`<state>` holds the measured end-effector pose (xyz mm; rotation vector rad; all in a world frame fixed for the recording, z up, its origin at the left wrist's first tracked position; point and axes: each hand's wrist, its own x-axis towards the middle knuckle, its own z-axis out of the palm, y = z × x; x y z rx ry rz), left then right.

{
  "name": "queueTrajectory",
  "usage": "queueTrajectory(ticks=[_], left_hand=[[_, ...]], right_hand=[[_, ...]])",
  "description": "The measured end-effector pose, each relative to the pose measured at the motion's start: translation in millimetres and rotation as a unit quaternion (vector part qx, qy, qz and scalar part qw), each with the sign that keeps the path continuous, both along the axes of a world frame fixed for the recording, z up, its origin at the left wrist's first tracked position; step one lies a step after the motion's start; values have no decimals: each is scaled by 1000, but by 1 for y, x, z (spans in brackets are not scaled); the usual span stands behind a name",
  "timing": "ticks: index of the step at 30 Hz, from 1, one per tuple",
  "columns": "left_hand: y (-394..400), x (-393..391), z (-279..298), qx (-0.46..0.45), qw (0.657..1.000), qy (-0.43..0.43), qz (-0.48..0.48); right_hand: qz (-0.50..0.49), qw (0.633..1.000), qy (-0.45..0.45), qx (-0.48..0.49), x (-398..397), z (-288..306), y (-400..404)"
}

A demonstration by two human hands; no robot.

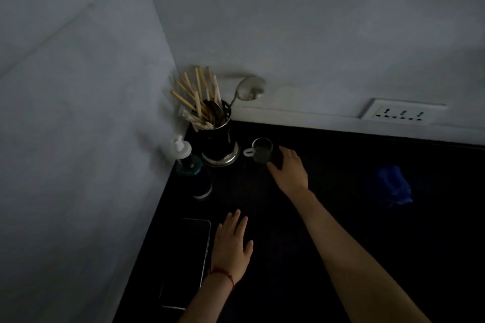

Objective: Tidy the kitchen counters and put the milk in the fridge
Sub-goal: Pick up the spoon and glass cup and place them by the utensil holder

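Dim corner of a dark tabletop [341,217] where two pale walls meet. My right hand [290,169] reaches to a small grey cup [262,150], fingers curved about its right side and apparently touching it; whether the grip is closed I cannot tell. The cup stands upright, just right of a metal utensil holder [220,144] filled with chopsticks [195,97] and a ladle [249,89]. My left hand [232,244] lies flat and empty on the tabletop, fingers spread, just beside a dark phone [187,259]. A pump bottle [187,162] stands against the left wall; a blue cloth [393,185] lies well apart to the right. No milk container is visible.

I judge the cup light and rigid, probably smooth-walled and thus slippery, and breakable if ceramic. Its contents are not discernible, so I keep it level. The pale handle [248,151] points left, away from my hand; a wrap round the body is the ready hold.
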<state>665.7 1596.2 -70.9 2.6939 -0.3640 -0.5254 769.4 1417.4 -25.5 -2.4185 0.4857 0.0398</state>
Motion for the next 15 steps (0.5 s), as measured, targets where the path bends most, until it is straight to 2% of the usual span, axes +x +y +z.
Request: queueTrajectory(ticks=[7, 11, 15], left_hand=[[3, 7, 14, -21, 998, 31, -43], [-13, -6, 29, -65, 995, 49, -62], [-53, -41, 43, -104, 975, 96, -173]], right_hand=[[-172, 985, 33, -5, -152, 9, -19], [-313, 950, 20, 3, -258, 17, -29], [-428, 904, -5, 15, -371, 16, -29]])
